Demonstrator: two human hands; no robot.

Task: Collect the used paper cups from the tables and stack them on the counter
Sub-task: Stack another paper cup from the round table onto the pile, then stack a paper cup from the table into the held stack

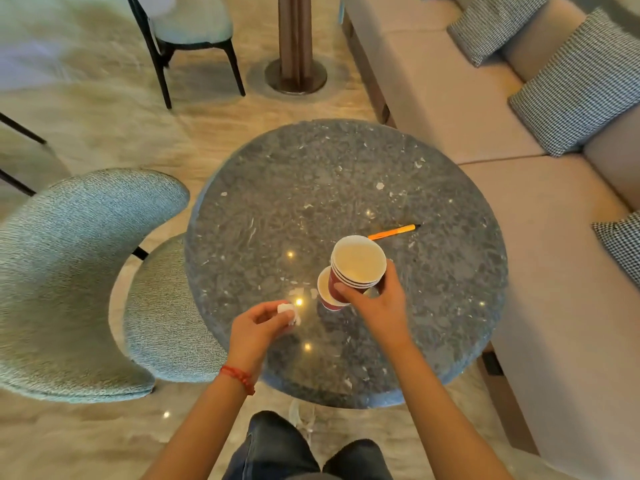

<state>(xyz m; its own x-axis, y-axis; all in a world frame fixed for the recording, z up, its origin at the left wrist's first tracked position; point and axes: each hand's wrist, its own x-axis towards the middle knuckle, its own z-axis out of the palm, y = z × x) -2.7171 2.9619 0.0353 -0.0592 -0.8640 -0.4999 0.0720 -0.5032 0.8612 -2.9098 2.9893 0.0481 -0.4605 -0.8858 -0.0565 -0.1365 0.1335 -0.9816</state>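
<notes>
My right hand [375, 304] grips a nested stack of red paper cups [358, 263] with cream insides, held a little above the round dark stone table [311, 188]. Just below and left of that stack, another red paper cup [327, 292] stands on the table, partly hidden by the stack and my fingers. My left hand [258, 323] hovers over the table's near left side and pinches a small crumpled white paper scrap [287, 310].
An orange pen [393, 232] lies on the table behind the cups. A teal upholstered chair [86, 271] stands at the table's left, a beige bench sofa [519, 237] with checked cushions at its right. Another chair [187, 32] and a column base [296, 76] stand beyond.
</notes>
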